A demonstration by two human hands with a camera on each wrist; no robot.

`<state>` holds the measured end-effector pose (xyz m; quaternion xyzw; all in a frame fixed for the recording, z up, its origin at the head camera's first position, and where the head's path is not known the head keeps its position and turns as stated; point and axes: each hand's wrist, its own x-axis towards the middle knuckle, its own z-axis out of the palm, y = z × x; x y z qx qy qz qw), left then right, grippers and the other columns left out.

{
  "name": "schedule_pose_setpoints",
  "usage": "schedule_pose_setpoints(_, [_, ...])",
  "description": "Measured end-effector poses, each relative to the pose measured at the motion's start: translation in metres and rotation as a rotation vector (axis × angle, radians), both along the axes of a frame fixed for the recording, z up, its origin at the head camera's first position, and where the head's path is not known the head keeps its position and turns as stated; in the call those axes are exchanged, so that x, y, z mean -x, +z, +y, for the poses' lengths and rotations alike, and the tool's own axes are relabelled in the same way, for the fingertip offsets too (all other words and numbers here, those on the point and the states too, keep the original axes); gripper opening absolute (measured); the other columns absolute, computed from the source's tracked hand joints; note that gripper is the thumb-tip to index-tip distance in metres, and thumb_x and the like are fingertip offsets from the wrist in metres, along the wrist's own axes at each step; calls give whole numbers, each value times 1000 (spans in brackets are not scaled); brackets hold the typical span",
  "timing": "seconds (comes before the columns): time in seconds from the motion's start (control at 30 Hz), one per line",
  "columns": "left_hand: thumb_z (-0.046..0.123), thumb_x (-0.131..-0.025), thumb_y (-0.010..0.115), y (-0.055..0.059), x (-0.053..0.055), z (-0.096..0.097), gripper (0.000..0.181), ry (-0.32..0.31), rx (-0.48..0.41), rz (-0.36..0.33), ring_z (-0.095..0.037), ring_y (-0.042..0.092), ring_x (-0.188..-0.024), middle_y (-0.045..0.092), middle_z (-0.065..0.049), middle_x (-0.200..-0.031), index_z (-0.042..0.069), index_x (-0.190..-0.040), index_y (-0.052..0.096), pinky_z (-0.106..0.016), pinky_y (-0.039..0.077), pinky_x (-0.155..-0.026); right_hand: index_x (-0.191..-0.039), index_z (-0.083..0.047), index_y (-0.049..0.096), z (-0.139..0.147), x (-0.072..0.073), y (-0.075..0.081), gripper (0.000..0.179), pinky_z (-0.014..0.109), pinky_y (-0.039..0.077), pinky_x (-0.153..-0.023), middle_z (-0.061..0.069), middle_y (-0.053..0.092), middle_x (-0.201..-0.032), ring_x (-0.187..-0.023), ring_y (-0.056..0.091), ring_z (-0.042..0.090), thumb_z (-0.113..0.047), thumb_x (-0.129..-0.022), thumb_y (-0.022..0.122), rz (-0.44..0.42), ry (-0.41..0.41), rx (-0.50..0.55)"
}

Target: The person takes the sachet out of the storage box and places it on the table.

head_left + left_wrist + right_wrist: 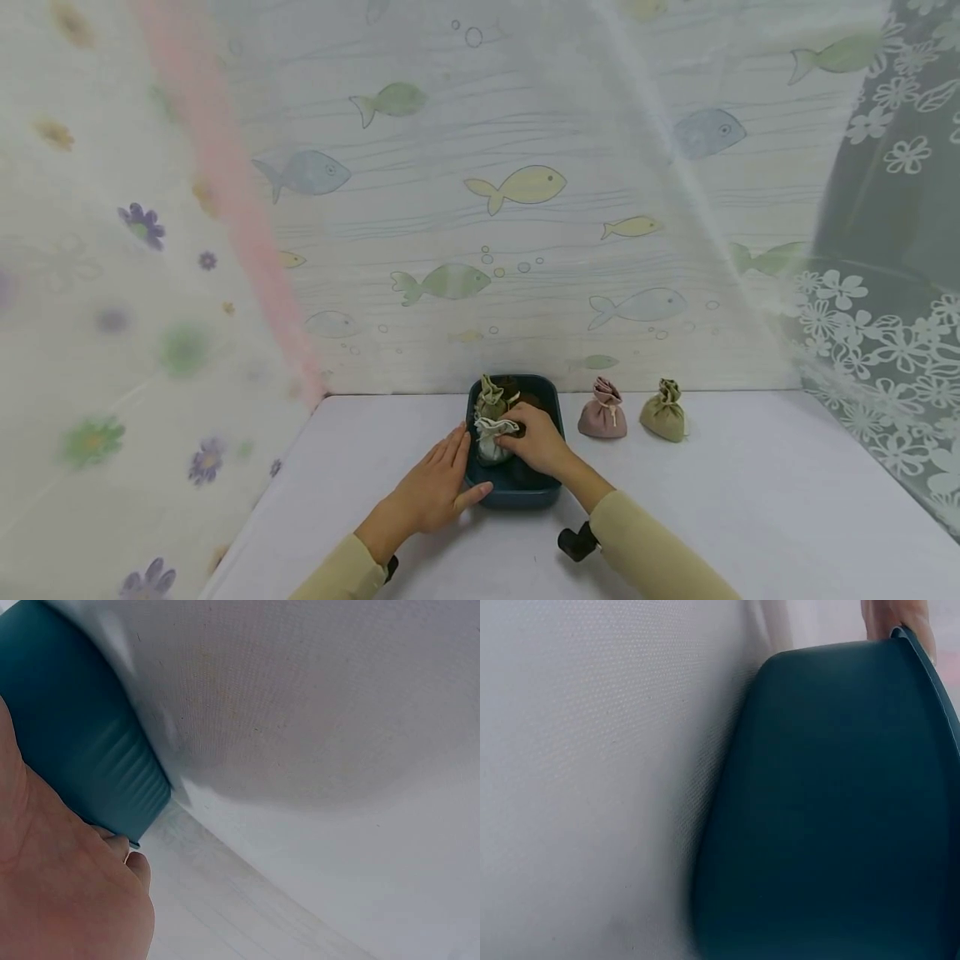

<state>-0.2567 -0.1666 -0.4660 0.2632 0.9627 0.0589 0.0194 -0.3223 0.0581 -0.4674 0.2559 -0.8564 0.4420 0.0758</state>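
Note:
A dark teal plastic bin (522,500) stands on the white table with small drawstring pouches inside. My right hand (540,442) reaches in over its right side and pinches the gathered neck of a pale grey-white pouch (491,450). Just behind that one sits a green pouch (491,400). My left hand (431,492) lies along the bin's left side, fingers extended against the wall and thumb over the near rim. Up close in the left wrist view, the hand (67,877) is beside the ribbed teal wall (97,742).
Right of the bin stand a pink drawstring pouch (602,417) and an olive-green pouch (664,415). A sheer curtain (510,242) printed with fish hangs behind the table (720,500). Flowered fabric (150,350) hangs at the left.

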Motion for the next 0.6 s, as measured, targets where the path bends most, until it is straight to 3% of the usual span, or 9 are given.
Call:
schedule_pose_setpoints(0.33, [74, -102, 23, -3, 0, 0, 98, -7, -27, 1, -30, 12, -157, 6, -19, -171, -3, -162, 17, -48, 21, -125, -99, -7, 76, 3, -8, 6, 13, 31, 52, -79, -1, 67, -93, -88, 60, 14, -13, -88, 81, 64, -67, 71])
schedule_pose_setpoints(0.6, [74, -102, 24, -3, -1, -1, 99, -4, -24, 18, -30, 12, -157, 6, -18, -171, -4, -161, 18, -48, 21, -125, -96, -10, 75, 17, -19, 32, 9, 23, 47, -66, -2, 64, -92, -75, 53, 10, -15, -90, 80, 62, -28, 93])
